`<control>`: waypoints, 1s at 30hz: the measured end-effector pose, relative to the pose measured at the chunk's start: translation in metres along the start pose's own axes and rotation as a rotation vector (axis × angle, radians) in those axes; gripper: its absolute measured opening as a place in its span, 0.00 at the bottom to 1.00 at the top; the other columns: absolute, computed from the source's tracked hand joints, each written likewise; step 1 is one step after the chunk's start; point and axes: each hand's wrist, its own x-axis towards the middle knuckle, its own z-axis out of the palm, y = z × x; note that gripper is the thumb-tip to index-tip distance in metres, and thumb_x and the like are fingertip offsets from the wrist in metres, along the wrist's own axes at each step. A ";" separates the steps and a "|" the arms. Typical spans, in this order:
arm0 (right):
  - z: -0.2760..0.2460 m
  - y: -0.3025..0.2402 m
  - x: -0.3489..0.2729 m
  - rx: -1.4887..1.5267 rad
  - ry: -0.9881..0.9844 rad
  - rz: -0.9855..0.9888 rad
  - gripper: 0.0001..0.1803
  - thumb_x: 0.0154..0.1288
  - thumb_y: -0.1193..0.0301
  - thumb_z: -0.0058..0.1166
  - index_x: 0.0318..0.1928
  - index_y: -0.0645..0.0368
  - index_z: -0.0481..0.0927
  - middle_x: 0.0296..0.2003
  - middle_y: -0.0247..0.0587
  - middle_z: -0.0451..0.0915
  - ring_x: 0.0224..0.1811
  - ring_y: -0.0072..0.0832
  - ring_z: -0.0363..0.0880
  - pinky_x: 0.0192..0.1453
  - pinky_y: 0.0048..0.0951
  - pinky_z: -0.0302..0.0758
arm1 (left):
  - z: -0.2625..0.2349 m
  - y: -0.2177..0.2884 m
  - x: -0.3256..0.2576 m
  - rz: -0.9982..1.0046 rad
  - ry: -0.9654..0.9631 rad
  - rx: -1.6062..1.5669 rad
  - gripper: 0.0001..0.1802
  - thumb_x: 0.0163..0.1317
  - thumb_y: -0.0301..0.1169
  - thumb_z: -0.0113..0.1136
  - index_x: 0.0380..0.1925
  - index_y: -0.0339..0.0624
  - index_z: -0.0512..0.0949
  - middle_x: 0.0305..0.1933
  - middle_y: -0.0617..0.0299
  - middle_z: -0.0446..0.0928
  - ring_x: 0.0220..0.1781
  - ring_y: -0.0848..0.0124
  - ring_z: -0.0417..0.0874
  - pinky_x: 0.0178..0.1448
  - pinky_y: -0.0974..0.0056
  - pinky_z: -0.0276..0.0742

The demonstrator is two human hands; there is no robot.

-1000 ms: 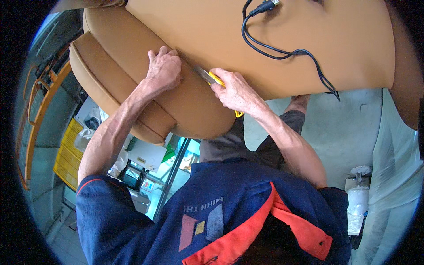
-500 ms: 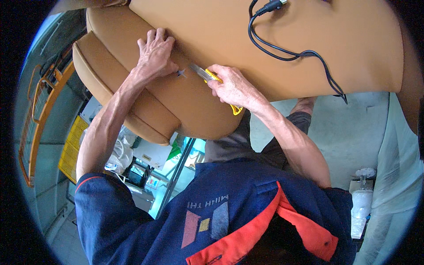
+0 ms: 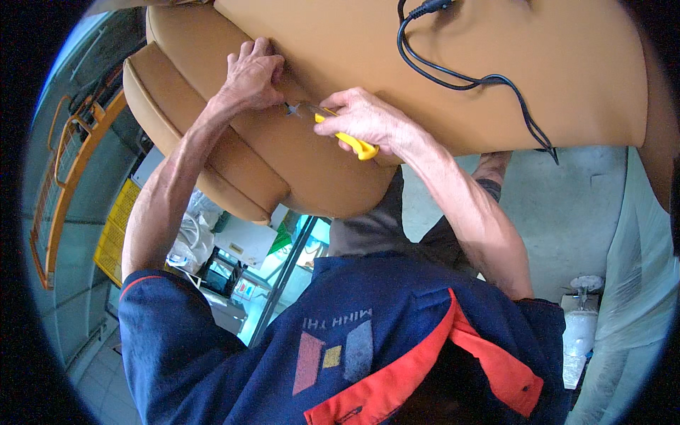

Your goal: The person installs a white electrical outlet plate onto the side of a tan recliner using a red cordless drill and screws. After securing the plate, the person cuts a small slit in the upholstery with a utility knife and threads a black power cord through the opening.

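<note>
Tan padded upholstery [image 3: 333, 180] with stitched seams spreads in front of me. My left hand [image 3: 255, 76] rests on it with bent fingers apart, the thumb low and nothing visible in its grasp. Beside that thumb is a small pale, star-shaped spot [image 3: 292, 110]; I cannot tell whether it is a slit or something on the surface. My right hand [image 3: 365, 120] is closed around a yellow-handled utility knife [image 3: 348, 143]. Its grey blade points left, the tip close to the spot; whether it touches is unclear.
A black cable [image 3: 489, 80] with a plug lies across the upholstery at upper right and hangs over its edge. Orange metal framing [image 3: 74, 166] and a yellow perforated panel [image 3: 117, 227] stand at left. Translucent sheeting [image 3: 630, 283] hangs at right.
My right hand has turned the knife, its handle end now lower and nearer, and brought the blade left to the pale spot. My left hand's fingers have drawn slightly closer together.
</note>
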 end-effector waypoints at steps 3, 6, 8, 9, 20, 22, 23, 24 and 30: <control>-0.009 -0.009 0.010 0.111 -0.115 0.127 0.15 0.63 0.67 0.65 0.42 0.66 0.81 0.26 0.45 0.82 0.17 0.24 0.77 0.16 0.26 0.70 | -0.002 0.001 -0.001 -0.024 -0.029 0.003 0.21 0.38 0.39 0.78 0.33 0.50 0.80 0.57 0.54 0.69 0.66 0.50 0.68 0.63 0.41 0.69; -0.017 -0.027 0.017 0.194 -0.208 0.241 0.14 0.64 0.65 0.65 0.41 0.63 0.80 0.28 0.47 0.83 0.16 0.25 0.76 0.15 0.26 0.69 | 0.004 0.008 -0.002 -0.056 0.052 0.024 0.19 0.40 0.35 0.75 0.34 0.50 0.80 0.57 0.54 0.69 0.66 0.49 0.68 0.63 0.42 0.69; -0.012 -0.032 0.021 0.208 -0.167 0.279 0.15 0.68 0.64 0.63 0.42 0.64 0.78 0.28 0.47 0.82 0.14 0.22 0.74 0.11 0.23 0.66 | 0.004 0.006 -0.002 -0.053 0.055 0.007 0.17 0.40 0.35 0.74 0.33 0.49 0.80 0.57 0.53 0.70 0.65 0.49 0.68 0.63 0.43 0.69; -0.013 -0.033 0.025 0.227 -0.173 0.288 0.15 0.69 0.64 0.62 0.42 0.64 0.78 0.29 0.48 0.82 0.14 0.22 0.74 0.11 0.23 0.66 | -0.001 0.003 0.000 -0.043 0.019 -0.012 0.17 0.40 0.35 0.74 0.32 0.48 0.80 0.57 0.53 0.70 0.65 0.49 0.69 0.63 0.44 0.69; -0.015 -0.062 0.069 0.322 -0.254 0.476 0.23 0.63 0.65 0.58 0.54 0.64 0.75 0.34 0.57 0.79 0.14 0.24 0.73 0.10 0.21 0.65 | -0.005 -0.028 0.006 0.084 -0.044 -0.178 0.11 0.46 0.28 0.66 0.33 0.48 0.80 0.55 0.54 0.73 0.62 0.50 0.72 0.65 0.48 0.71; -0.016 -0.076 0.077 0.351 -0.284 0.523 0.26 0.59 0.65 0.55 0.56 0.64 0.75 0.35 0.62 0.78 0.14 0.25 0.73 0.10 0.22 0.66 | -0.006 -0.028 0.006 0.059 -0.081 -0.192 0.11 0.47 0.27 0.65 0.33 0.47 0.80 0.56 0.54 0.73 0.62 0.50 0.72 0.65 0.48 0.71; -0.016 -0.080 0.084 0.354 -0.318 0.531 0.30 0.53 0.65 0.52 0.57 0.66 0.75 0.38 0.68 0.76 0.15 0.27 0.72 0.11 0.23 0.68 | -0.004 -0.029 0.008 0.059 -0.074 -0.201 0.11 0.47 0.27 0.65 0.34 0.47 0.81 0.56 0.53 0.73 0.62 0.50 0.72 0.65 0.48 0.71; -0.016 -0.083 0.089 0.355 -0.310 0.560 0.28 0.54 0.65 0.53 0.56 0.65 0.76 0.37 0.66 0.77 0.14 0.26 0.73 0.11 0.22 0.68 | -0.003 -0.031 0.009 0.059 -0.067 -0.209 0.11 0.47 0.27 0.66 0.34 0.47 0.81 0.56 0.53 0.73 0.63 0.49 0.72 0.65 0.48 0.71; 0.004 -0.090 0.077 0.182 -0.185 0.600 0.16 0.60 0.62 0.65 0.41 0.60 0.79 0.27 0.49 0.81 0.13 0.22 0.74 0.10 0.21 0.65 | -0.004 -0.031 0.008 0.081 -0.050 -0.179 0.22 0.45 0.31 0.71 0.45 0.45 0.84 0.58 0.50 0.73 0.64 0.49 0.71 0.65 0.47 0.71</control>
